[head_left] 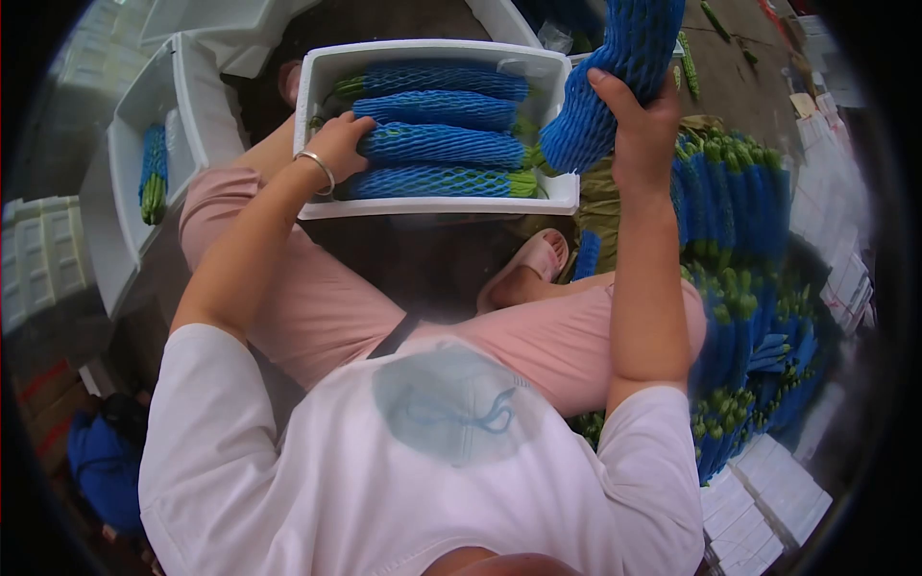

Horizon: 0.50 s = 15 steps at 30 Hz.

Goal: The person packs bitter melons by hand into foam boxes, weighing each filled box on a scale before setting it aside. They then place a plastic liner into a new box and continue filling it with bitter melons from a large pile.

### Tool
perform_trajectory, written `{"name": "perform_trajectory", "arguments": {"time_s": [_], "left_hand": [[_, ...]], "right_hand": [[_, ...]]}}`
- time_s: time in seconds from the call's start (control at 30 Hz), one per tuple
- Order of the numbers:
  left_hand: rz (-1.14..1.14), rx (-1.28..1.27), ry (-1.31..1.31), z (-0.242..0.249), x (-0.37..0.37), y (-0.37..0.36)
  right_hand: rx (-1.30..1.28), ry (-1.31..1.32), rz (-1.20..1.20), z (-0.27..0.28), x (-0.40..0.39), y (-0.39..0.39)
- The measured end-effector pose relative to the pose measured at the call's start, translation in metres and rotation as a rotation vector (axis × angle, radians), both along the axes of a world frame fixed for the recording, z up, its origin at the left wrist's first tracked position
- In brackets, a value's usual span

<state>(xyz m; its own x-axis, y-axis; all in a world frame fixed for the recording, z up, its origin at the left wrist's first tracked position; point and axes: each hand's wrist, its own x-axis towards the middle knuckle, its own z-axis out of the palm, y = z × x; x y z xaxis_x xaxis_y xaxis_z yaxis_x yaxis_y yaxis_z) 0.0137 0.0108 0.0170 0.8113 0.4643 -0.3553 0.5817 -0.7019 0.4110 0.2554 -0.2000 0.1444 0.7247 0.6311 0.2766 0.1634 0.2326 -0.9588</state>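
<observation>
Right fingers (621, 99) hold a blue-netted bundle (631, 46) near a box (451, 207).

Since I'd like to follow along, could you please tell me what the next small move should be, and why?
I would probably move the right hand leftward over the white box, since it holds a blue-netted bundle by the box's right end, while the left hand is at the left ends of the netted rows inside.

Head view: close above torso (384, 490), facing down, forward to white box (442, 206).
</observation>
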Motion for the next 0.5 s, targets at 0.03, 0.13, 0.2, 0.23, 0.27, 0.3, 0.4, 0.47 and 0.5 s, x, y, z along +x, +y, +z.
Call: {"name": "perform_trajectory", "arguments": {"time_s": [0.03,0.13,0.2,0.23,0.27,0.3,0.4,0.47,0.5], "left_hand": [[-0.134,0.305,-0.043,0.006,-0.002,-0.007],[-0.145,0.478,-0.047,-0.006,-0.009,-0.019],[-0.115,0.409,-0.011,-0.004,-0.008,-0.016],[-0.111,0.41,-0.01,-0.006,-0.011,-0.014],[-0.118,0.414,-0.067,-0.011,-0.013,-0.011],[-0.127,0.421,-0.129,-0.011,-0.01,-0.008],[-0.046,0.385,0.027,-0.013,-0.002,-0.018],[-0.076,0.444,-0.02,-0.016,-0.008,-0.017],[-0.118,0.486,-0.058,-0.014,-0.011,-0.021]], "right_hand": [[-0.016,-0.011,-0.001,-0.001,0.0,0.0],[-0.037,-0.001,0.019,-0.007,-0.004,0.001],[-0.057,-0.017,0.038,-0.008,-0.003,0.006],[-0.087,-0.019,0.043,-0.011,-0.005,0.006],[-0.087,-0.016,0.043,-0.013,-0.006,0.007],[-0.074,0.014,0.058,-0.015,-0.006,0.009],[-0.123,0.051,0.108,-0.022,-0.013,0.006],[-0.153,0.034,0.132,-0.025,-0.012,0.01],[-0.18,0.014,0.16,-0.029,-0.014,0.01]]}}
